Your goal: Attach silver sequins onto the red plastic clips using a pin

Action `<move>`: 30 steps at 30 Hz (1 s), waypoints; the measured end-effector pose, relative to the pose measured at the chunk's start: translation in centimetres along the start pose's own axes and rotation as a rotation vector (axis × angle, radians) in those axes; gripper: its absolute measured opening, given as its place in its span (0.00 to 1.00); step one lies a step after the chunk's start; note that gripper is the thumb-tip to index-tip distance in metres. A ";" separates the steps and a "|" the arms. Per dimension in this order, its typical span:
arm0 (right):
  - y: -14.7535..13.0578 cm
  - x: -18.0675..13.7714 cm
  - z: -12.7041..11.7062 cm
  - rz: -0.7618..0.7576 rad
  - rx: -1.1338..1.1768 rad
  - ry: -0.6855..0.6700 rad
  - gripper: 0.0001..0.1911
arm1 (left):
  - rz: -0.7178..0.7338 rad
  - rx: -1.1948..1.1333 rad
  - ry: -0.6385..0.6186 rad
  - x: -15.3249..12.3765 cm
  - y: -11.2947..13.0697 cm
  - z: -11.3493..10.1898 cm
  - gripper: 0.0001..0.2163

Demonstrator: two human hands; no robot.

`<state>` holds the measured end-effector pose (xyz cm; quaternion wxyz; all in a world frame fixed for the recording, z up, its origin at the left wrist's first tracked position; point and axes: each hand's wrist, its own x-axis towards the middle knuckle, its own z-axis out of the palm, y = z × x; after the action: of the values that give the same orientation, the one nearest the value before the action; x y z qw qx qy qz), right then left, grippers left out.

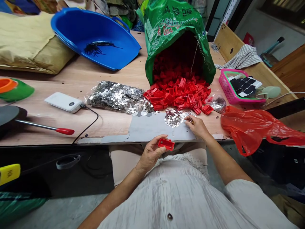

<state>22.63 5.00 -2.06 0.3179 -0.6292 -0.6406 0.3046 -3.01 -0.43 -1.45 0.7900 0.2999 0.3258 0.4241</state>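
Note:
My left hand grips a red rectangular plastic housing between thumb and fingers, just off the table's front edge, its hollow side facing up. My right hand is closed in a pinch at the right side of a small pile of shiny metal pieces. Something tiny may be between those fingertips, but I cannot make it out. The pile lies on a grey sheet. Behind it, many more red plastic housings spill from a green woven sack.
A clear bag of metal pieces, a white power bank with a black cable and a blue basin stand left. To the right are a pink basket and a red plastic bag. A red-tipped lever juts in from the left.

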 end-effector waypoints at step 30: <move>-5.3 -3.8 5.0 0.028 0.479 -0.103 0.10 | 0.670 0.882 0.201 1.2 0.4 1.4 0.13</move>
<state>15.50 1.17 -1.01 0.4205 -0.5284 -0.5568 0.4838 -1.59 0.54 -0.61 0.3768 0.6471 0.4330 0.5019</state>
